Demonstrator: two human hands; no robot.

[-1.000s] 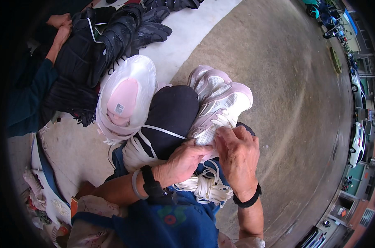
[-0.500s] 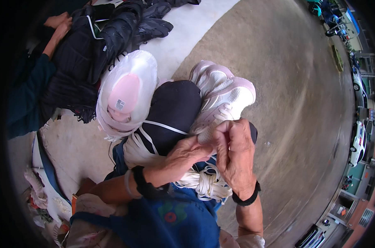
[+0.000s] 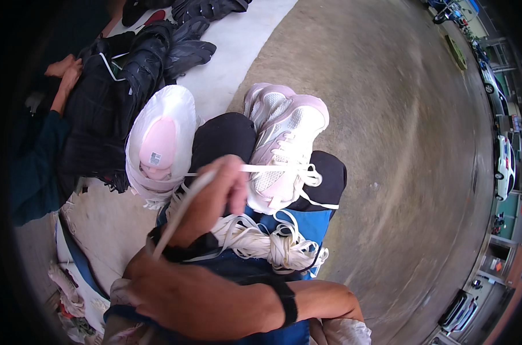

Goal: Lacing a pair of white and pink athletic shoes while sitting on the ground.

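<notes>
White-and-pink sneakers (image 3: 287,135) lie together across my dark-trousered knees, toes pointing away. A flat white shoelace (image 3: 272,168) is threaded in the nearer one, with a loop at its right side. My left hand (image 3: 218,183) is closed around this lace beside the shoe's heel. From there the lace runs straight down to my right hand (image 3: 157,293), which has crossed over to the lower left. That hand is blurred and its fingers are mostly hidden, but the taut lace ends at it. A knotted bundle of white laces (image 3: 272,241) rests on my blue apron.
Left of my knees is a white oval shell (image 3: 180,109) with a pink insole (image 3: 158,144) inside. Beyond it lie black shoes (image 3: 151,57) in a heap, where another person's hands (image 3: 66,73) are at work. Parked vehicles (image 3: 503,167) line the far right.
My hands were together at the shoe's heel; now my right hand has swung to the lower left, stretching the lace. My left hand has moved left, and the view has shifted slightly.
</notes>
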